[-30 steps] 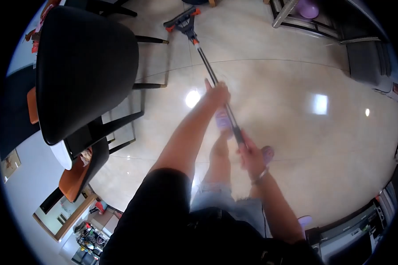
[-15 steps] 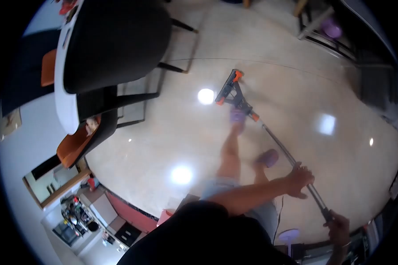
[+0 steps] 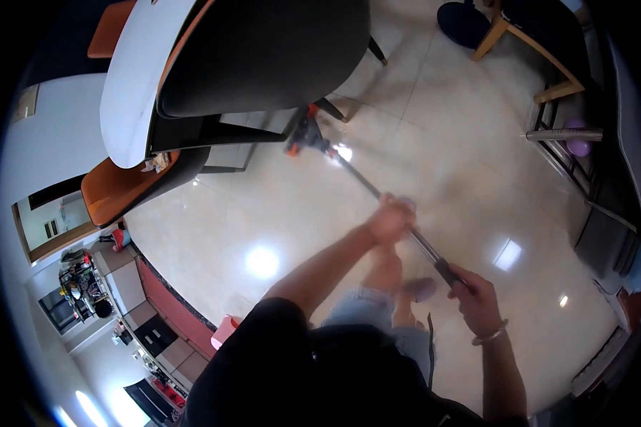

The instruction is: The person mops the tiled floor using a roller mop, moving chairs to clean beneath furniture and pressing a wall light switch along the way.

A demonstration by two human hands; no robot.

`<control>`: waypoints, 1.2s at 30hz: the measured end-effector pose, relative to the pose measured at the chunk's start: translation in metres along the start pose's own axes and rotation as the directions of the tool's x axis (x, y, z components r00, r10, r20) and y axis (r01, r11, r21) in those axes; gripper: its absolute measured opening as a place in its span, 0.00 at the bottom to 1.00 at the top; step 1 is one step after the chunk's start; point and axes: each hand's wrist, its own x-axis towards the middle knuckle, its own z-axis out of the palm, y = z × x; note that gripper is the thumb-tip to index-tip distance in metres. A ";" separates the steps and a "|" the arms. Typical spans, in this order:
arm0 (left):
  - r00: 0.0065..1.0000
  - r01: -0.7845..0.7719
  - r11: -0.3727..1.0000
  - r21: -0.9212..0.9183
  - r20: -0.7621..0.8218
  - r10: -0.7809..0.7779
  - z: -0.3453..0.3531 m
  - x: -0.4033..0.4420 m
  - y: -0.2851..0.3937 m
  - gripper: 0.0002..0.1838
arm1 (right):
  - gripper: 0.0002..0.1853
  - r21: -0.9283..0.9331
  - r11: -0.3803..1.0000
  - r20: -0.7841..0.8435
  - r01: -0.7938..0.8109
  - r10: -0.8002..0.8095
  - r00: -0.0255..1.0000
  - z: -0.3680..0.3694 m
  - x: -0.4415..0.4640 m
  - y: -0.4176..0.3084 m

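Note:
A mop with a metal pole slants across the tiled floor, its dark head with orange ends lying near the chair legs. Around the middle of the pole my left hand is closed. Lower down, my right hand wraps the black grip at the pole's end, with a bracelet on that wrist. The mop head is somewhat blurred, and my left forearm covers part of my leg. One purple shoe shows beneath the pole.
Left of the mop head stand a dark chair and a white table. An orange chair is nearer. A wooden-legged chair and a metal rack are at the right. A pink bin sits lower left.
The mop head has swung left and up to the chair legs. Both hands moved left and upward with the pole, and the left fingers, looser before, are now wrapped round it.

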 end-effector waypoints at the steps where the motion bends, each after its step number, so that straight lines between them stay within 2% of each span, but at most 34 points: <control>1: 0.999 0.014 0.997 0.070 0.045 -0.017 -0.010 0.007 -0.017 0.06 | 0.18 -0.062 0.990 -0.021 0.125 -0.126 0.992 0.007 0.016 0.001; 2: 1.000 -0.016 0.998 0.069 -0.016 0.017 -0.019 0.015 -0.033 0.03 | 0.18 -0.063 0.992 -0.005 0.111 -0.112 0.994 0.011 0.029 -0.005; 4: 1.000 0.029 0.995 0.094 -0.010 -0.028 -0.040 0.040 -0.059 0.04 | 0.18 -0.073 0.972 -0.022 0.223 -0.225 0.974 0.013 0.064 -0.027; 5: 0.999 -0.007 0.996 0.088 -0.049 0.012 -0.046 0.054 -0.066 0.03 | 0.18 -0.080 0.973 -0.030 0.219 -0.222 0.975 0.007 0.078 -0.042; 7: 1.000 0.008 0.992 0.123 0.029 -0.011 -0.050 0.070 -0.064 0.04 | 0.17 -0.114 0.994 -0.024 -0.005 0.002 1.000 -0.012 0.081 -0.071; 8: 0.997 0.015 0.987 0.160 0.077 -0.028 -0.053 0.076 -0.062 0.04 | 0.17 -0.123 0.992 -0.026 -0.002 -0.001 1.000 -0.016 0.074 -0.073; 10: 0.997 0.066 0.985 0.160 0.041 -0.073 -0.045 0.061 -0.048 0.04 | 0.18 -0.221 0.973 0.032 0.064 -0.059 0.998 -0.013 0.056 -0.066; 11: 0.991 0.134 0.991 -0.016 0.011 -0.134 -0.031 0.046 -0.046 0.05 | 0.19 -0.293 0.956 0.040 0.002 0.010 0.999 -0.008 0.048 -0.058; 12: 0.977 0.213 0.977 -0.022 0.027 -0.213 -0.011 0.028 -0.040 0.05 | 0.21 -0.254 0.965 0.103 0.062 -0.037 0.994 -0.003 0.041 -0.029; 13: 0.961 0.272 0.960 -0.072 0.078 -0.266 0.007 0.004 -0.031 0.07 | 0.22 -0.216 0.969 0.152 0.120 -0.088 0.984 0.001 0.032 0.004; 14: 0.956 0.238 0.965 0.108 0.149 -0.252 0.025 -0.011 -0.018 0.06 | 0.23 -0.267 0.963 0.192 0.023 0.029 0.981 0.007 0.017 0.017; 15: 0.920 0.273 0.959 0.074 0.271 -0.283 0.071 -0.028 -0.023 0.05 | 0.23 -0.287 0.958 0.162 -0.022 0.071 0.984 0.011 -0.003 0.043; 17: 0.869 0.136 0.988 0.078 0.470 -0.157 0.082 -0.044 0.025 0.08 | 0.22 -0.270 0.944 0.112 -0.189 0.226 0.968 0.005 -0.046 0.058; 18: 0.933 0.067 0.997 -0.036 0.355 -0.050 0.124 -0.060 0.039 0.10 | 0.22 -0.280 0.936 0.053 -0.216 0.239 0.970 -0.009 -0.071 0.071; 19: 0.960 0.059 0.986 -0.158 0.280 -0.013 0.121 -0.064 0.077 0.10 | 0.21 -0.281 0.929 -0.013 -0.240 0.246 0.969 -0.025 -0.099 0.084; 20: 0.987 0.020 0.993 -0.119 0.158 -0.001 0.137 -0.065 0.117 0.09 | 0.21 -0.201 0.965 -0.047 -0.170 0.164 0.985 -0.043 -0.129 0.097; 21: 0.999 -0.017 0.997 -0.080 0.036 0.020 0.154 -0.064 0.156 0.07 | 0.21 -0.154 0.957 -0.110 -0.245 0.230 0.967 -0.055 -0.164 0.089; 22: 0.999 -0.030 0.956 -0.291 0.025 0.039 0.159 -0.062 0.193 0.07 | 0.20 -0.186 0.938 -0.179 -0.294 0.262 0.948 -0.065 -0.198 0.094; 23: 0.991 -0.132 0.945 -0.300 -0.052 0.122 0.164 -0.065 0.222 0.07 | 0.20 -0.218 0.928 -0.202 -0.302 0.260 0.944 -0.071 -0.236 0.099; 24: 0.988 -0.156 0.938 -0.308 -0.044 0.150 0.157 -0.057 0.234 0.07 | 0.21 -0.080 0.853 -0.313 -0.516 0.470 0.825 -0.059 -0.258 0.081; 25: 0.929 -0.354 0.879 -0.320 -0.016 0.369 0.152 -0.051 0.243 0.05 | 0.21 0.004 0.892 -0.307 -0.452 0.431 0.849 -0.054 -0.278 0.094; 26: 0.820 -0.537 0.773 -0.338 0.008 0.573 0.147 -0.047 0.251 0.05 | 0.22 0.090 0.921 -0.309 -0.378 0.387 0.869 -0.047 -0.296 0.109; 27: 0.814 -0.524 0.777 -0.349 0.065 0.578 0.151 -0.046 0.251 0.04 | 0.22 0.130 0.910 -0.350 -0.393 0.413 0.841 -0.034 -0.295 0.108; 28: 0.785 -0.552 0.752 -0.360 0.082 0.614 0.158 -0.049 0.243 0.04 | 0.23 0.204 0.884 -0.320 -0.421 0.467 0.824 -0.025 -0.287 0.116; 30: 0.759 -0.534 0.798 -0.280 0.257 0.598 0.170 -0.060 0.210 0.04 | 0.21 0.371 0.847 -0.262 -0.379 0.488 0.833 -0.007 -0.278 0.163; 32: 0.872 -0.381 0.919 -0.105 0.290 0.394 0.174 -0.068 0.161 0.04 | 0.24 0.529 0.780 -0.145 -0.334 0.471 0.870 0.016 -0.245 0.161; 33: 0.818 -0.285 0.957 0.047 0.533 0.217 0.143 -0.056 0.152 0.04 | 0.25 0.478 0.837 -0.123 -0.268 0.366 0.922 0.026 -0.222 0.164; 34: 0.793 -0.268 0.945 0.186 0.600 0.107 0.142 -0.049 0.122 0.05 | 0.27 0.420 0.890 -0.106 -0.177 0.242 0.964 0.031 -0.194 0.158; 36: 0.944 -0.241 0.954 0.179 0.270 0.188 0.150 -0.044 0.047 0.09 | 0.24 0.364 0.931 -0.156 -0.006 0.068 0.985 0.039 -0.154 0.132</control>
